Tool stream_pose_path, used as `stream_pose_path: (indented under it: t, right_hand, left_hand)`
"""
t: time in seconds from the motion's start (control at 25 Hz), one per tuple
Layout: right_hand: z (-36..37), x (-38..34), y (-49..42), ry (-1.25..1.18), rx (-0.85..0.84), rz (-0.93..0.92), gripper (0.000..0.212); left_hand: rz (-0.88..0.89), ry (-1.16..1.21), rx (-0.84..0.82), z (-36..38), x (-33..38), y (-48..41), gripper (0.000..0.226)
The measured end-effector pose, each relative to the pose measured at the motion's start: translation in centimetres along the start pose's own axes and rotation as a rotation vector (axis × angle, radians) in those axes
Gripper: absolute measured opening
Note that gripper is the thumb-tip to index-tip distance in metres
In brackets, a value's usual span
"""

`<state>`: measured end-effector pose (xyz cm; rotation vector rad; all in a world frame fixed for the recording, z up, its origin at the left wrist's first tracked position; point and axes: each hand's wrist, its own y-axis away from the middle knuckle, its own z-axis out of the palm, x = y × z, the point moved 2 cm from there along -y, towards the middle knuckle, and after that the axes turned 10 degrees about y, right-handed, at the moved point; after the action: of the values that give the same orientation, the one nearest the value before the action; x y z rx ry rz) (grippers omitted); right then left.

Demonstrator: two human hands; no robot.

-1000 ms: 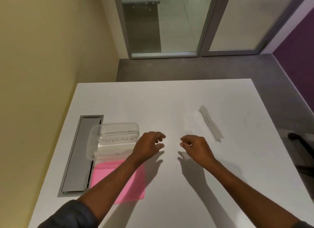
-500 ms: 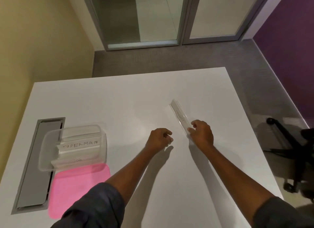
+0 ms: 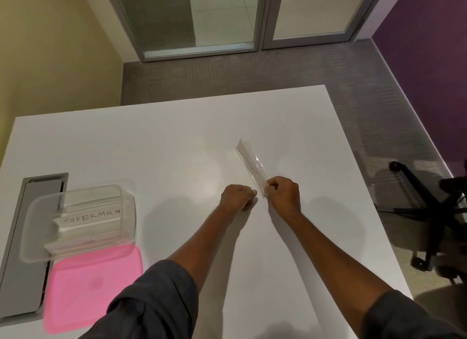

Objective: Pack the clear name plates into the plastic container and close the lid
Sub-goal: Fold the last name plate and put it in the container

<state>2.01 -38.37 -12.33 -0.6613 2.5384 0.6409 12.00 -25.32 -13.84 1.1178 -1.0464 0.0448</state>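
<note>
A clear name plate [image 3: 251,162] with a handwritten paper strip lies tilted on the white table [image 3: 177,146], right of centre. My right hand [image 3: 284,195] pinches its near end, which is lifted a little. My left hand [image 3: 236,196] rests just left of that end with fingers curled, holding nothing. At the left stands the clear plastic container [image 3: 78,218], open, with name plates inside; one reads SUPERMAN. Its pink lid [image 3: 93,285] lies flat on the table in front of it.
A grey cable hatch [image 3: 27,237] is set into the table at the far left, under the container's left side. A black office chair [image 3: 434,212] stands beyond the table's right edge. Glass doors are at the far wall.
Both hands moved away from the container toward the right. My right hand reached the lone name plate and closed on its near end; the plate's near end now sits raised.
</note>
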Motion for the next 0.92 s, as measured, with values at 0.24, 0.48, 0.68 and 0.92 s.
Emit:
stream_pose_path:
  t: [0.24, 0.48, 0.68, 0.92]
  right_hand:
    - [-1.4, 0.1, -0.1, -0.178, -0.068, 0.086, 0.012]
    - [-1.8, -0.6, 2.0, -0.490, -0.160, 0.192, 0.008]
    - [-1.1, -2.2, 4.5, -0.601, -0.249, 0.206, 0.009]
    - [-4.1, -4.5, 4.7, -0.306, -0.207, -0.040, 0.028]
  left_hand:
    - [-0.027, 0.181, -0.050, 1.2, 0.4, -0.9, 0.033]
    - [0.009, 0.222, -0.023, 0.7, 2.1, 0.3, 0.056]
    - [0.056, 0.198, 0.022, -1.2, 2.6, 2.3, 0.053]
    - [0.226, -0.255, 0.101, -5.8, 3.9, 5.1, 0.052]
